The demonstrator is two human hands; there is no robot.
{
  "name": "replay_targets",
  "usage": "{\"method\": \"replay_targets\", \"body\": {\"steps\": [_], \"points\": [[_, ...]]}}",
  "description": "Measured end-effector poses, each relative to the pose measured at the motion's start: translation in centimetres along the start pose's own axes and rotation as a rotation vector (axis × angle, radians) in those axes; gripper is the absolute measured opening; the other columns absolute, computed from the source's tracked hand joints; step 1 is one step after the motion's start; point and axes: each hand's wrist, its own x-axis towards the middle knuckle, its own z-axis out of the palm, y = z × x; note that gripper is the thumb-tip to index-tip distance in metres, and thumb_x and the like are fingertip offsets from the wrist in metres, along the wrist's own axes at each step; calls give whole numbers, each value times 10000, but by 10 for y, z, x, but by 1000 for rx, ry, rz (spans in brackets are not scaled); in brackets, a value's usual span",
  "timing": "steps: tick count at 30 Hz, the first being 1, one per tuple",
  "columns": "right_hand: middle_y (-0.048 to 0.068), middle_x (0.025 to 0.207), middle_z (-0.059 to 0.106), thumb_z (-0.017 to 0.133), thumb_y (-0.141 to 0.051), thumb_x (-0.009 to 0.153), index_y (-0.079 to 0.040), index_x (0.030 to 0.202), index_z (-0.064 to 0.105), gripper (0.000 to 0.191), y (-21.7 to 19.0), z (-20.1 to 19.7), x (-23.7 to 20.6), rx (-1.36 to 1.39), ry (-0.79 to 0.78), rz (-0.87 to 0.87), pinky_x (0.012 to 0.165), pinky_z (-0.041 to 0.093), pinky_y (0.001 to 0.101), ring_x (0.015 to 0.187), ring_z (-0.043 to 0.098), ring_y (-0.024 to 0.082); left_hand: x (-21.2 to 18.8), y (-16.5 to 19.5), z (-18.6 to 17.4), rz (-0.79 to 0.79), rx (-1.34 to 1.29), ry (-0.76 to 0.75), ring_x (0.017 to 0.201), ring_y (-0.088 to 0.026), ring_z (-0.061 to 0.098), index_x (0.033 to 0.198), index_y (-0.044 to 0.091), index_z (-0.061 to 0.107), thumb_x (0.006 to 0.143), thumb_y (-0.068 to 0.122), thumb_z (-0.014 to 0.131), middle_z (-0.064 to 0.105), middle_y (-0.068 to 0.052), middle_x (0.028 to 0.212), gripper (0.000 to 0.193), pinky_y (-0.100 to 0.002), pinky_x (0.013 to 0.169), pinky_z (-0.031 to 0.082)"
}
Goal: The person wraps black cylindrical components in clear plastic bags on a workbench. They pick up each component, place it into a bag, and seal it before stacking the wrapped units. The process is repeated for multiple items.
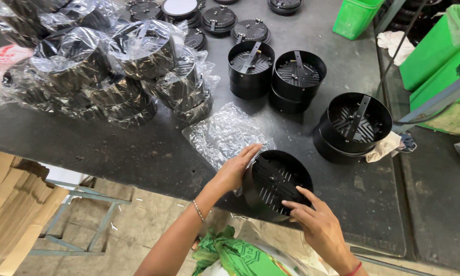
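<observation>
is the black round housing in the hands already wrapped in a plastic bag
No, the black round housing is bare; a clear plastic bag lies flat behind it.
</observation>
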Motion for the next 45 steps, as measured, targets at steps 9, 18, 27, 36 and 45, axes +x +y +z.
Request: {"method": "replay_targets", "body": {"steps": [9,18,27,36,45], "points": [[-34,1172,740,661,87,617,-78,842,652,280,9,12,13,-76,-158,-43,951,499,476,1322,506,381,-6,-16,-25,59,-3,-149,1355,-351,535,1488,131,491,746,-174,517,513,-111,1540,803,-408,1068,471],[-24,1190,734,659,73,645,-88,881,664,286,-4,22,10,-95,-209,-156,978,474,458,1341,489,349,5,11,7,-34,292,-177,1089,-373,674,1428,53,491,829,-17,615,519,-99,1528,616,-465,875,551],[-19,1146,740,658,59,637,-89,885,682,290,-16,20,18,-95,-151,-107,888,484,432,1280,519,351,6,28,22,99,279,-185,943,-393,707,1482,39,438,781,-43,631,442,-117,1573,732,-474,767,566],[15,1031,723,681,-1,688,-86,936,704,264,-25,22,31,-106,-97,-78,893,486,444,1255,548,335,-8,37,23,163,223,-154,813,-374,715,1464,82,494,790,-3,623,464,-74,1583,692,-458,673,562],[0,1080,755,648,80,638,-110,931,715,355,-35,19,36,-75,-78,7,900,489,436,1235,569,329,-18,29,-3,58,112,-102,1052,-342,684,1459,137,529,751,-70,573,531,-18,1521,739,-448,818,556]]}}
